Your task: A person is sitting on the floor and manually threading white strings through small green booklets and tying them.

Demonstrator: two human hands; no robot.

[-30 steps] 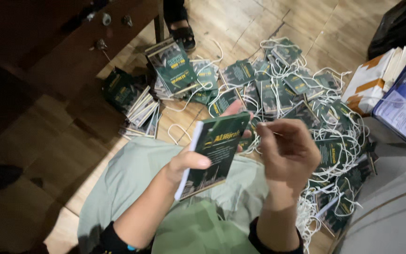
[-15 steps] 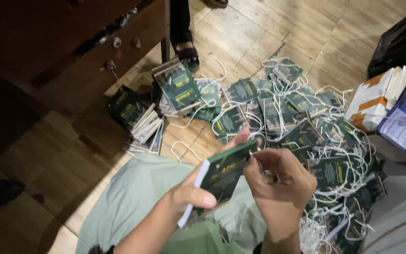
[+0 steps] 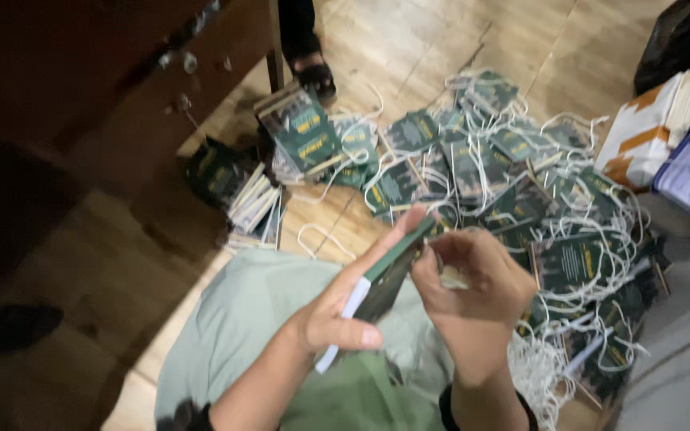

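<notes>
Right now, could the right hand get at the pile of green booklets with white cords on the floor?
Probably yes. The right hand hangs just above the near edge of the pile of green booklets, with nothing between them, though its fingers are busy at the green booklet the left hand holds.

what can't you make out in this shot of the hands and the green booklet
- Head view: the green booklet is edge-on, so its cover is out of sight.
- What the right hand pinches at the booklet's edge is hidden by its own fingers and blurred.
- The left hand covers the booklet's lower part.
- The person by the dark cabinet is cut off by the top edge; only a sandalled foot shows.
</notes>
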